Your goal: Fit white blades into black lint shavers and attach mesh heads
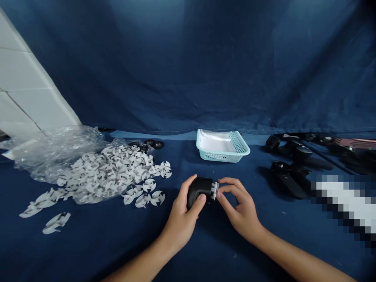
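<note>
My left hand point(183, 213) is closed around a black curved tube-like part point(202, 187), thumb on its near side. A small white plastic piece point(214, 190) sits at the right-hand opening of the black part. The fingertips of my right hand point(242, 207) pinch the outer side of that white piece. How deep the piece goes into the opening is hidden. To the left lies a large heap of white plastic pieces point(108, 170) on clear plastic, with several loose ones point(143, 199) beside it.
A light blue basket point(223, 156) with white paper inside stands at the back. Black parts point(290, 180) lie at right, near a pixelated pale patch point(349, 196). Crumpled clear plastic point(58, 150) spreads at left. A dark blue curtain point(190, 66) hangs behind; white tiles point(32, 82) show at far left.
</note>
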`<action>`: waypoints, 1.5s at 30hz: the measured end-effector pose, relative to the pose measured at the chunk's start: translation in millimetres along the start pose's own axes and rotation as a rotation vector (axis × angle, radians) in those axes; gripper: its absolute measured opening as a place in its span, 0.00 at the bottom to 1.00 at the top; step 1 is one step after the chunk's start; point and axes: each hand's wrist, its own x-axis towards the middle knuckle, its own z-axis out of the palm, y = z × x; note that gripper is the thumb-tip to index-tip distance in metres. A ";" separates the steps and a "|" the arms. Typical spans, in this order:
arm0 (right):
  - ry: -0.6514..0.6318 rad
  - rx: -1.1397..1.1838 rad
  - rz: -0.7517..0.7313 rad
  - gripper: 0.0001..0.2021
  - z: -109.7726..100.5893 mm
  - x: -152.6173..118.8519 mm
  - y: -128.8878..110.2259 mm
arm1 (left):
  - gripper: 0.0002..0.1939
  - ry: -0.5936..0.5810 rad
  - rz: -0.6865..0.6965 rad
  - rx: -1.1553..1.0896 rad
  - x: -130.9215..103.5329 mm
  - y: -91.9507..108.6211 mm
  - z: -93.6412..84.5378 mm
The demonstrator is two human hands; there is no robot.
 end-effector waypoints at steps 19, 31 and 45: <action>0.088 0.070 0.076 0.07 3.1 -6.9 -1.4 | 0.30 -0.065 -0.106 -0.216 -0.3 8.2 3.8; -0.005 -0.007 -0.052 0.07 1.0 -11.7 -3.5 | 0.30 -0.011 -0.160 -0.284 0.6 13.9 3.1; 0.020 -0.129 -0.050 0.09 1.6 -7.0 1.6 | 0.32 -0.004 -0.170 -0.277 0.2 11.9 4.1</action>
